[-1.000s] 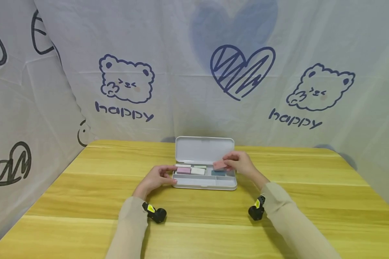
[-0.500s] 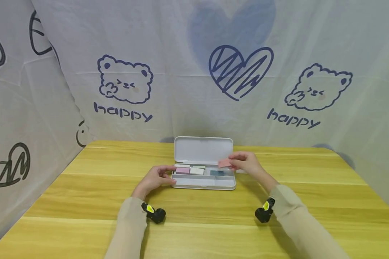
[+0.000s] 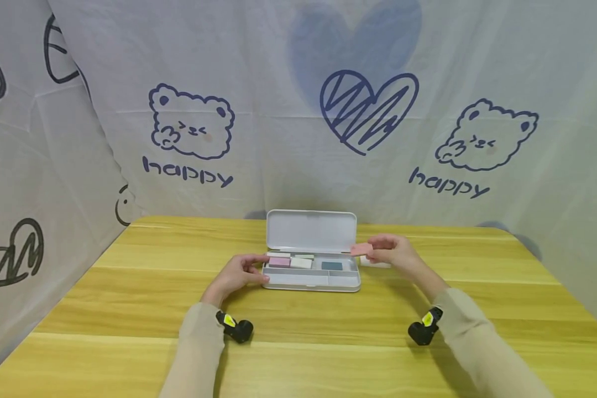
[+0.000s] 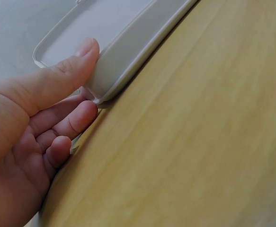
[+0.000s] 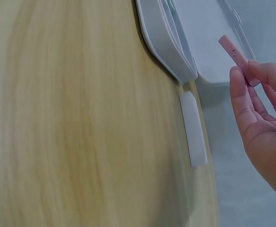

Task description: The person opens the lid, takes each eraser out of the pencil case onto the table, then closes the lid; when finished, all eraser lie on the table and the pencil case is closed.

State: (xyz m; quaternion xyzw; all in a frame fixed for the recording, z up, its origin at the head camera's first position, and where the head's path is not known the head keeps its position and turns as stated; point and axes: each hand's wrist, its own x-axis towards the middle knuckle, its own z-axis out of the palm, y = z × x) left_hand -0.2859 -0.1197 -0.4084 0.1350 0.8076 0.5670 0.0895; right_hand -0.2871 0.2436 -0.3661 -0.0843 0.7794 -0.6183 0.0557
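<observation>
A white pencil case (image 3: 298, 279) lies open on the table, its lid (image 3: 310, 229) raised at the back. My left hand (image 3: 234, 278) holds the case's left end, with the thumb over the edge and fingers at the side. Just past the right end, my right hand (image 3: 400, 257) pinches a pink eraser (image 3: 360, 249) between thumb and fingers, off the table. Dark specks dot its narrow side (image 5: 233, 51) in the right wrist view. Inside the case sit a lilac block (image 3: 279, 261), a white block (image 3: 301, 263) and a flat dark teal piece (image 3: 331, 266).
A white bar (image 5: 193, 128) lies on the table beside the case's right end, partly behind my right hand in the head view. Wooden tabletop (image 3: 298, 354) extends in front of the case. A printed cloth (image 3: 278, 110) hangs behind the table.
My right hand has moved rightward with the pink eraser, from over the case to past its right end. The white bar has come into sight. My left hand stays on the case.
</observation>
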